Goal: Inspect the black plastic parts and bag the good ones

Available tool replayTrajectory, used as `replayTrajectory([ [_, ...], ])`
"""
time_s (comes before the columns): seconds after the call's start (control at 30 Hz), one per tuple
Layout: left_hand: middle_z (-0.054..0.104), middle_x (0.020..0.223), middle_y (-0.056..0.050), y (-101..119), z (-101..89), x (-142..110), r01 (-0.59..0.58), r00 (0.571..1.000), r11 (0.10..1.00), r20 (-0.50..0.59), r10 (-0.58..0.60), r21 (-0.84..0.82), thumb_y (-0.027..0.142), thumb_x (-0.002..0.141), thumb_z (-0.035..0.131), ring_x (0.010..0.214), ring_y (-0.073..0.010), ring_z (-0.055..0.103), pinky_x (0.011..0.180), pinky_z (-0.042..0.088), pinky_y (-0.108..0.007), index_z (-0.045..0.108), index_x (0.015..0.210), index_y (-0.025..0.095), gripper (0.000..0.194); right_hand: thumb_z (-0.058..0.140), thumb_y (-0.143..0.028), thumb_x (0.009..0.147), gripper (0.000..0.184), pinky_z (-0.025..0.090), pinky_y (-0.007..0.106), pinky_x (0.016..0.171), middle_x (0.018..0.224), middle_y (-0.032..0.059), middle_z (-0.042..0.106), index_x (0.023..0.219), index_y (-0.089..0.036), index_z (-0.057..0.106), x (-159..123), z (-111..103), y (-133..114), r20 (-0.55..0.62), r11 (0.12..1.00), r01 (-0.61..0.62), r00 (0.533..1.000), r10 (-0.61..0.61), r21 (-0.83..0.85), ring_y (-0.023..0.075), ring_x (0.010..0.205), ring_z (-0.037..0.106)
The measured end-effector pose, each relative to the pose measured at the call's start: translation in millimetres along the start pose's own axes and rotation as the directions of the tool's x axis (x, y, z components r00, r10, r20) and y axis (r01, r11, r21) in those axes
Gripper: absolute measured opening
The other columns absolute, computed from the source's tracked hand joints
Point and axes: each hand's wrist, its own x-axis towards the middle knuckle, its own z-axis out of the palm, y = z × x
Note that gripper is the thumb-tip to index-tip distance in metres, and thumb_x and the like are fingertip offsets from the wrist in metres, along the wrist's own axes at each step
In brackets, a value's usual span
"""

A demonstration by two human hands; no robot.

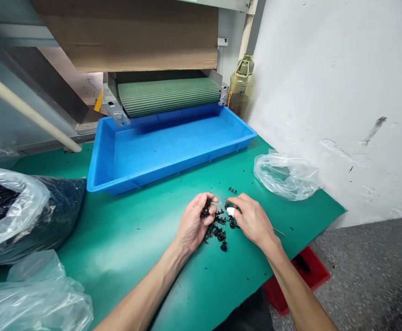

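Note:
My left hand (198, 218) is closed around a few small black plastic parts (206, 209), partly hidden by the fingers. Just to its right, my right hand (251, 218) grips a thin metal rod (279, 232). One end of the rod sticks out behind that hand, and a thin tip shows by the index finger. A white wrap (230, 211) covers a digit of the right hand. Between and below both hands lies a loose pile of black plastic parts (218, 233), some round, some on short branched sprues. Another black piece (233, 190) lies just beyond the right hand.
A blue tray (173, 169) sits under a green conveyor belt (169, 94). Clear plastic bags (286, 177) lie right and front left; a bag of black pieces (59, 207) stands left. A bottle (242, 87) is by the wall, a red bin (314, 271) below the table edge.

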Motion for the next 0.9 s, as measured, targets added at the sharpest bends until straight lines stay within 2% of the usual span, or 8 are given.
replayTrajectory([
  [0.1,0.056,0.076,-0.002,-1,-1.6,0,0.012,1.000,0.996,0.016,-0.014,0.091,0.038,0.081,0.068,0.054,-0.0039,0.039,0.039,0.022,-0.013,0.059,0.078,0.013,0.027,0.041,-0.007,0.084,0.033,0.041,0.026,0.072,0.095,0.0035,0.061,0.100,-0.021,0.067,3,-2,-6,-0.007,0.999,0.036,0.999,-0.036,0.016,0.0159,0.082,0.058],
  [0.23,0.051,0.062,0.002,-6,-2.3,-1,0.042,0.996,0.970,0.069,-0.060,0.239,0.041,0.080,0.069,0.049,-0.0037,0.034,0.041,0.023,-0.014,0.062,0.084,0.013,0.028,0.040,-0.008,0.087,0.034,0.042,0.025,0.077,0.100,0.0029,0.060,0.107,-0.021,0.064,-4,-9,-19,-0.134,0.976,0.144,0.983,-0.123,0.164,0.0149,0.088,0.058],
  [0.4,0.052,0.060,0.002,-6,-4.1,-2,0.090,0.990,0.977,0.090,-0.109,0.194,0.035,0.075,0.076,0.051,-0.0043,0.038,0.042,0.024,-0.015,0.065,0.091,0.013,0.029,0.036,-0.006,0.086,0.042,0.045,0.026,0.075,0.103,0.0025,0.059,0.115,-0.024,0.061,-12,-16,-32,-0.109,0.963,0.199,0.977,-0.182,0.183,0.0145,0.087,0.058],
  [0.5,0.057,0.068,0.000,-5,-4.6,-1,0.087,0.992,0.991,0.077,-0.095,0.103,0.031,0.074,0.077,0.053,-0.0039,0.040,0.043,0.024,-0.014,0.066,0.103,0.014,0.035,0.033,-0.003,0.083,0.050,0.047,0.027,0.074,0.107,0.0051,0.060,0.124,-0.021,0.055,-19,-15,-31,-0.089,0.977,0.197,0.978,-0.189,0.086,0.0163,0.088,0.060],
  [0.57,0.061,0.075,-0.003,-5,-4.0,-1,0.095,0.993,0.993,0.070,-0.099,0.067,0.029,0.074,0.077,0.055,-0.0038,0.041,0.043,0.026,-0.014,0.066,0.106,0.013,0.037,0.033,-0.006,0.086,0.048,0.048,0.029,0.072,0.107,0.0076,0.063,0.127,-0.018,0.053,-25,-11,-30,-0.137,0.985,0.169,0.975,-0.172,-0.029,0.0187,0.088,0.062],
  [0.67,0.065,0.084,-0.007,-6,-2.4,-1,0.092,0.995,0.994,0.046,-0.094,0.052,0.028,0.073,0.078,0.058,-0.0047,0.045,0.043,0.027,-0.014,0.068,0.098,0.012,0.031,0.033,-0.011,0.091,0.039,0.048,0.029,0.071,0.107,0.0098,0.066,0.122,-0.016,0.056,-35,-5,-31,-0.216,0.979,0.144,0.961,-0.174,-0.146,0.0209,0.092,0.064],
  [0.77,0.067,0.089,-0.009,-7,-0.6,-2,0.068,0.996,0.996,0.049,-0.071,0.051,0.026,0.073,0.078,0.059,-0.0050,0.046,0.042,0.027,-0.013,0.066,0.093,0.013,0.027,0.033,-0.012,0.093,0.035,0.047,0.029,0.069,0.101,0.0099,0.067,0.113,-0.017,0.060,-39,-2,-35,-0.215,0.969,0.130,0.961,-0.175,-0.208,0.0206,0.089,0.064],
  [0.9,0.067,0.087,-0.008,-8,1.3,-4,0.052,0.996,0.996,0.072,-0.057,0.067,0.026,0.072,0.079,0.058,-0.0046,0.045,0.042,0.026,-0.013,0.066,0.092,0.014,0.027,0.033,-0.013,0.094,0.034,0.043,0.028,0.064,0.092,0.0085,0.067,0.114,-0.018,0.060,-38,-2,-37,-0.237,0.963,0.100,0.958,-0.160,-0.250,0.0190,0.082,0.063],
])
